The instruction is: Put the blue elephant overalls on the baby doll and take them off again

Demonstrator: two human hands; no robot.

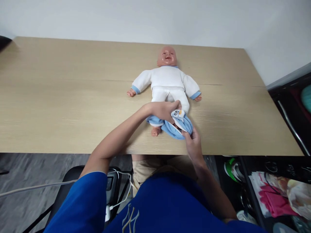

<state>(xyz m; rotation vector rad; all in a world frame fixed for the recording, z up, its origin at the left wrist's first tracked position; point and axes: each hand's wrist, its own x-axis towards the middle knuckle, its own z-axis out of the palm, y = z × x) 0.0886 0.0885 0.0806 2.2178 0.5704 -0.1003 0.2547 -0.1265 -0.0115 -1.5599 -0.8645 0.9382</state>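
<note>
A baby doll (168, 76) in a white suit with light blue cuffs lies on its back, head toward the wall and feet toward me. Bunched around its lower legs is a light blue baby garment (173, 131) with white trim and a small cartoon face on it. The foot on the left sticks out below the blue cloth; the other foot is mostly hidden in the folds. My left hand (164, 110) reaches across the shins and grips the garment's upper edge near the cartoon face. My right hand (193, 142) pinches its lower right edge between thumb and fingers.
The doll lies on a wide light wooden table (60, 113), with a white wall behind. Below on the right, a dark shelf holds a pink cloth (275, 199) and a green roll (230, 170). A black chair with white cables (121, 173) stands at lower left.
</note>
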